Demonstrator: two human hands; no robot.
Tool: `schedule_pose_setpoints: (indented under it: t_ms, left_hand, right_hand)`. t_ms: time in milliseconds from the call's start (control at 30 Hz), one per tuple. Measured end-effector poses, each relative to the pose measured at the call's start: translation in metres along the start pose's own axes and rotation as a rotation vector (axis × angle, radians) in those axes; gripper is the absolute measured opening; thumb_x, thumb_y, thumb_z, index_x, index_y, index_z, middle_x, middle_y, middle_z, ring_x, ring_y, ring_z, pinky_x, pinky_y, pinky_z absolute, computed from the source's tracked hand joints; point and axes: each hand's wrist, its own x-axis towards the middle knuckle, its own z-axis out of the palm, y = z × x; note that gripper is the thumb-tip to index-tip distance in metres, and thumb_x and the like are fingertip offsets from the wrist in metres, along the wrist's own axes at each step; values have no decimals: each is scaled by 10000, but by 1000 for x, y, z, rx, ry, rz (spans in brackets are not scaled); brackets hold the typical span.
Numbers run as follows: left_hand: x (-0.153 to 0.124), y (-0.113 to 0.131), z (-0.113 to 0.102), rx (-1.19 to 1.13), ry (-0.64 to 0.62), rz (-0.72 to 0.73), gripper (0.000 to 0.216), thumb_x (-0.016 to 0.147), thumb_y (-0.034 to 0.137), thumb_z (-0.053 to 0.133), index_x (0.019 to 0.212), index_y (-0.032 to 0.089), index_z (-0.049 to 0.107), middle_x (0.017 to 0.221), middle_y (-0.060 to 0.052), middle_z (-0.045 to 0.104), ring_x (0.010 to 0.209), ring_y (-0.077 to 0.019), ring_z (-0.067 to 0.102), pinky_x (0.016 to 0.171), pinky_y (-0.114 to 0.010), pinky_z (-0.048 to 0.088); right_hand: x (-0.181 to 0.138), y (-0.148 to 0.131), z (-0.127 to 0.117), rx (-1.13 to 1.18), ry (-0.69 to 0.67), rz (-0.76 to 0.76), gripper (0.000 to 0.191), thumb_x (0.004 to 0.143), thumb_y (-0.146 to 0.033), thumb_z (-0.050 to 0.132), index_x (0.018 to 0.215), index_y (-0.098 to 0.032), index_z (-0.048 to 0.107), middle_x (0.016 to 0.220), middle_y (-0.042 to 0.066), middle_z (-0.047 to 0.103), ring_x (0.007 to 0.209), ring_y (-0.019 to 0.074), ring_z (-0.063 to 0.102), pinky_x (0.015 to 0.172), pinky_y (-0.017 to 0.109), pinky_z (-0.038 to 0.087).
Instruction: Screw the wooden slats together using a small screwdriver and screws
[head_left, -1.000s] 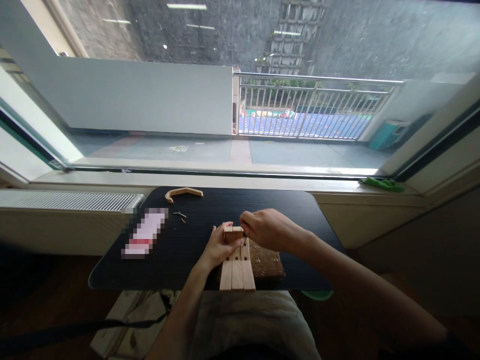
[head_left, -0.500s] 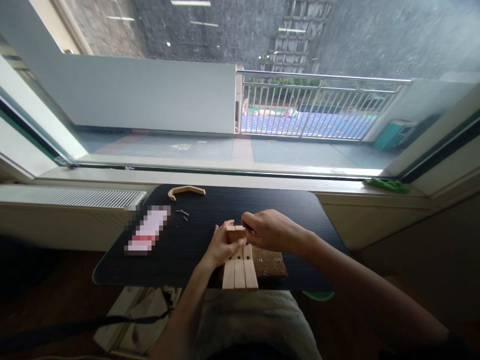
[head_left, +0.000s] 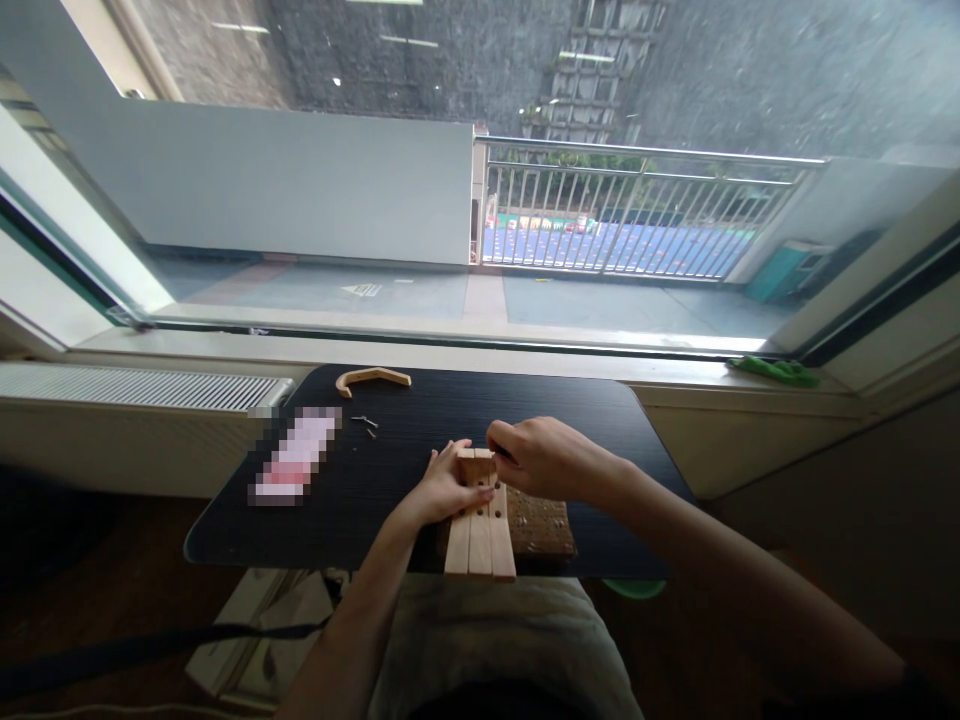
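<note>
My left hand is wrapped round the left side of a small wooden block that stands on a row of pale wooden slats at the near edge of the black table. My right hand is closed in a pinch at the block's right side, holding something thin and dark I cannot make out. The slats lie on a brown perforated board.
A curved wooden piece lies at the table's far left. A few small metal screws lie near a blurred pink-and-white packet. A radiator grille runs at left, a green cloth sits on the window sill.
The view has shifted slightly; my hands stay on the block, with the left hand's fingers lower against the slats.
</note>
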Motion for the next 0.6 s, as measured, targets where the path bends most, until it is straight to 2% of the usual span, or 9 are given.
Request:
schedule_pose_setpoints:
  t_ms: [100, 267, 400, 500, 600]
  left_hand:
    - [-4, 2, 3, 45, -50, -66, 707, 584, 379, 822, 1220, 219, 558, 1151, -91, 669, 1332, -351, 427, 1174, -569, 18]
    - [-8, -4, 7, -1, 11, -74, 713, 597, 364, 825, 1237, 216, 548, 1324, -116, 583, 1403, -368, 327, 1176, -563, 2]
    - [-9, -6, 7, 0, 11, -30, 606, 594, 328, 825, 1149, 220, 606, 1260, -95, 629, 1407, -392, 308, 1167, -583, 37]
    - [-13, -7, 7, -18, 59, 24, 532, 645, 304, 778, 1142, 212, 612, 1225, -86, 649, 1357, -365, 396, 1167, -576, 95]
    - [-18, -10, 9, -65, 139, 71, 411, 715, 244, 696, 1119, 213, 624, 1166, -67, 674, 1200, -292, 553, 1164, -531, 182]
  right_hand:
    - [-1, 0, -4, -16, -21, -4, 166, 925, -276, 453, 944, -163, 573, 698, 35, 658, 553, 135, 534, 519, 312, 175]
    - [-2, 1, -13, -34, -25, -61, 167, 935, -264, 459, 877, -163, 579, 881, 70, 669, 720, 164, 605, 544, 297, 253]
    - [-1, 3, -21, -39, -110, -60, 165, 942, -277, 481, 885, -171, 594, 912, 61, 672, 734, 164, 617, 555, 289, 294]
    - [1, 4, -24, -33, -169, -37, 153, 939, -278, 501, 895, -174, 604, 905, 55, 689, 765, 174, 634, 564, 281, 316]
    - [2, 3, -24, -37, -186, -28, 140, 936, -268, 512, 912, -168, 608, 907, 62, 699, 770, 181, 645, 560, 277, 324]
